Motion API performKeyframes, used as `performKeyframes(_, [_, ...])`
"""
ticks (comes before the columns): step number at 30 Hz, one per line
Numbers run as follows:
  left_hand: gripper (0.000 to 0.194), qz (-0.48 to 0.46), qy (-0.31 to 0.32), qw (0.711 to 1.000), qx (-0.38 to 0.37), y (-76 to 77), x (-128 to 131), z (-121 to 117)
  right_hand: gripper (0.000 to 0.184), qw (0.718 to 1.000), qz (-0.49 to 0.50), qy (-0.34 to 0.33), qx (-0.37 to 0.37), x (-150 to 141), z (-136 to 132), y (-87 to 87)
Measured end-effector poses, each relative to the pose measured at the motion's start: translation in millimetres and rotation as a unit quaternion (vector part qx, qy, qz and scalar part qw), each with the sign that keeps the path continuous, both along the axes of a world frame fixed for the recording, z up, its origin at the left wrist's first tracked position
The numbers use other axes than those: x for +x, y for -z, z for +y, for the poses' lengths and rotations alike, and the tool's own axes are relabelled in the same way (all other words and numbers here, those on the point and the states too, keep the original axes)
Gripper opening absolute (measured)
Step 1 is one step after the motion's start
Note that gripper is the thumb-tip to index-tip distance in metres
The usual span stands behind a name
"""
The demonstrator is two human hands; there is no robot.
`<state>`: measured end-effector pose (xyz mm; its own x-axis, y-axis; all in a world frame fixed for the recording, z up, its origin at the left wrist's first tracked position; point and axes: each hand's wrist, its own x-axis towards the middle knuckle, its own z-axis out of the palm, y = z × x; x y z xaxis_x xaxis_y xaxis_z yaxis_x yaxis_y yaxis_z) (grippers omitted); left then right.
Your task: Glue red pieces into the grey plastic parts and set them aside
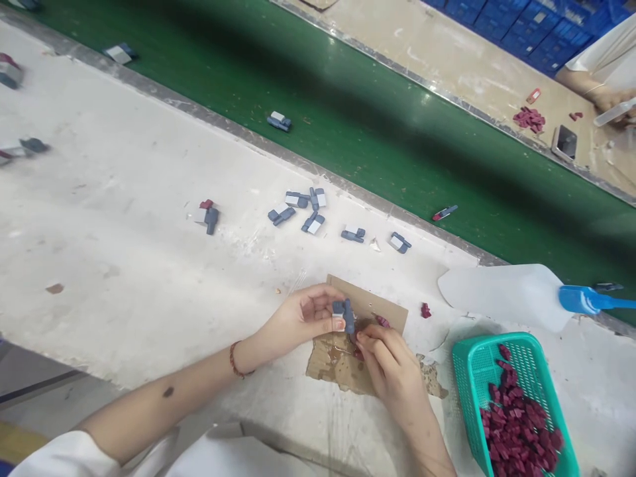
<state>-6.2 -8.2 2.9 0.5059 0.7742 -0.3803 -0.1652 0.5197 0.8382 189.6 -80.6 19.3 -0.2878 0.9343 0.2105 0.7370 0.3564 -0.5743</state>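
Note:
My left hand (315, 313) pinches a small blue-grey and white plastic part (348, 318) between thumb and fingers, held above a piece of cardboard (397, 317). Close beside that part, my right hand (395, 364) has its thumb and fingertips pressed together. What sits between them is too small and covered to make out. A maroon piece (381, 320) lies on the cardboard just past my right fingers, and the brown lower area of the cardboard looks wet and torn.
A green basket (460, 371) of maroon pieces (521, 424) stands at right, below a white bottle (501, 295) with a blue nozzle. Several blue-grey parts (313, 223) lie along the table. Beyond runs a green conveyor belt (199, 73); another person's hand (609, 98) is across it.

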Motion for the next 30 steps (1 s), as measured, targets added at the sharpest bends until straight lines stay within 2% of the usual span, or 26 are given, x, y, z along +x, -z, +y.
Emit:
performKeyframes(4, [0.043, -0.062, 0.014, 0.996, -0.057, -0.3, 1, 0, 0.011, 0.993, 0.101, 0.048, -0.048, 8, 0, -0.7])
performKeyframes(9, [0.047, -0.048, 0.07, 0.991, -0.103, 1.9, 1, -1, 0.004, 0.942, 0.264, 0.171, -0.117, 14, -2, 0.8])
performKeyframes(12, [0.044, -0.018, 0.066, 0.995, -0.072, 0.8, 2, -3, 0.001, 0.915, 0.332, 0.197, -0.119, 13, -3, 3.8])
performKeyframes(14, [0.035, 0.021, 0.066, 0.997, -0.034, -2.8, 3, -5, 0.002, 0.909, 0.353, 0.197, -0.105, 10, -4, 5.4])
performKeyframes(17, [0.023, 0.06, 0.117, 0.991, 0.009, -9.1, 3, -8, 0.005, 0.91, 0.361, 0.187, -0.085, 6, -8, 6.0])
performKeyframes(19, [0.027, 0.048, 0.146, 0.988, 0.011, -10.8, 4, -10, 0.007, 0.913, 0.359, 0.178, -0.072, 3, -10, 4.7])
performKeyframes(23, [0.041, -0.003, 0.162, 0.987, -0.017, -8.1, 6, -14, 0.011, 0.929, 0.336, 0.15, -0.041, 0, -12, 0.4])
performKeyframes(30, [0.043, -0.006, 0.185, 0.982, -0.018, -9.8, 6, -14, 0.012, 0.953, 0.268, 0.138, -0.023, -1, -11, -2.1])
